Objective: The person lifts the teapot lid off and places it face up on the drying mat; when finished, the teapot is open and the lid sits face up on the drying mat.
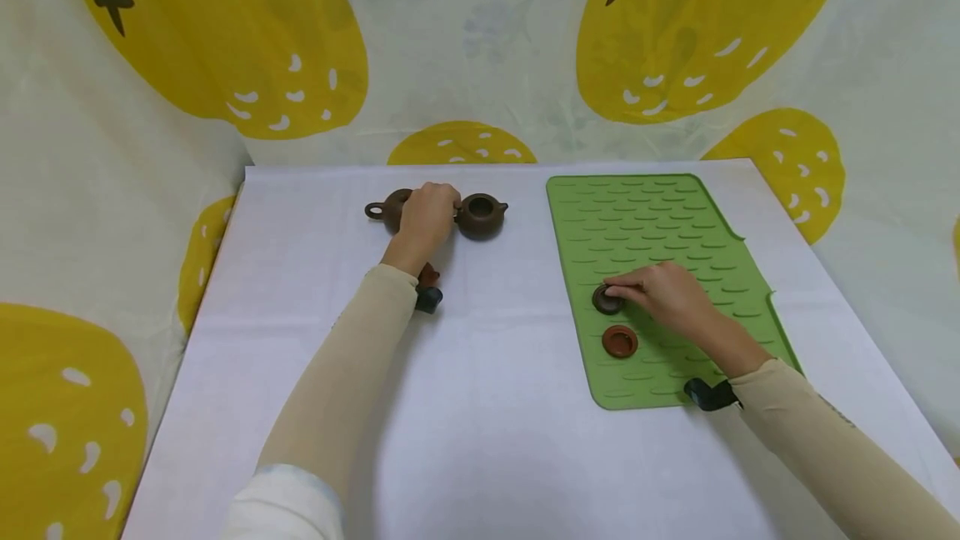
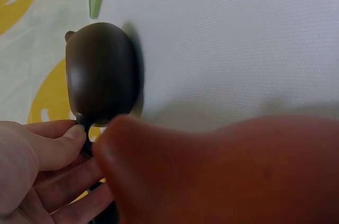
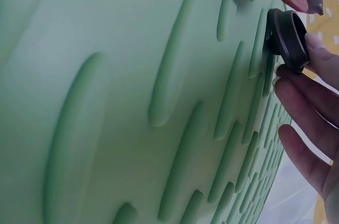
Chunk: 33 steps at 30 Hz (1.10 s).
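Observation:
My left hand point(image 1: 427, 215) pinches the handle of a dark brown teapot point(image 1: 481, 216) at the back of the table. The left wrist view shows thumb and fingers on that handle, beside the round body of the dark brown teapot point(image 2: 103, 73). This pot stands without a lid, its spout to the right. On the green mat my right hand point(image 1: 671, 297) pinches a dark lid point(image 1: 607, 299) by its edge. In the right wrist view the dark lid point(image 3: 288, 38) lies upside down, knob against the mat. A reddish-brown lid point(image 1: 620, 342) lies just nearer, also upturned.
A second dark teapot point(image 1: 392, 211) stands left of my left hand, partly hidden by it. Under the left wrist is a reddish-brown teapot point(image 1: 428, 276), which looms large in the left wrist view. The ridged green mat point(image 1: 622, 232) covers the table's right side.

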### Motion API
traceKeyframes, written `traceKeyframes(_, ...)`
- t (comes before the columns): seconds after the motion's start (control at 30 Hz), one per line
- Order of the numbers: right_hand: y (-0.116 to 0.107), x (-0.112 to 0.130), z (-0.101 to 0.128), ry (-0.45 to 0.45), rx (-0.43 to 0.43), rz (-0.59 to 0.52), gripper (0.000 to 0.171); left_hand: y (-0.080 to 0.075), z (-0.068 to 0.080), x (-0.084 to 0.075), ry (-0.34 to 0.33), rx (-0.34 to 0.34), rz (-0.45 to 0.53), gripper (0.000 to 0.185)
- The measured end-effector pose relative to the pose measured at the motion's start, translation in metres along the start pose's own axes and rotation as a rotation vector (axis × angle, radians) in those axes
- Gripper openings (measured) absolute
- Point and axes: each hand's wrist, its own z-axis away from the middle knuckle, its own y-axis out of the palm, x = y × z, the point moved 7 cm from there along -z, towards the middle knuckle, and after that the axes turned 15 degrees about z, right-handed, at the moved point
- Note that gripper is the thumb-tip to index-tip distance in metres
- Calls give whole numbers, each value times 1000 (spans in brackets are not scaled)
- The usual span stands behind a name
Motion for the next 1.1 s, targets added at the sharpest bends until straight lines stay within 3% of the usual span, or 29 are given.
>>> traceKeyframes(0.4,3,-4,0,6,-58,-19,18,-3,2,-1,-11,-4,7,25)
traceKeyframes(0.9,1,-4,-2,-8,-33,-14,22,-6,2,1,-17,1,15,26)
traceKeyframes(1.1,-2,-5,2,-22,-40,-18,21,0,1,-1,-24,14,3,25)
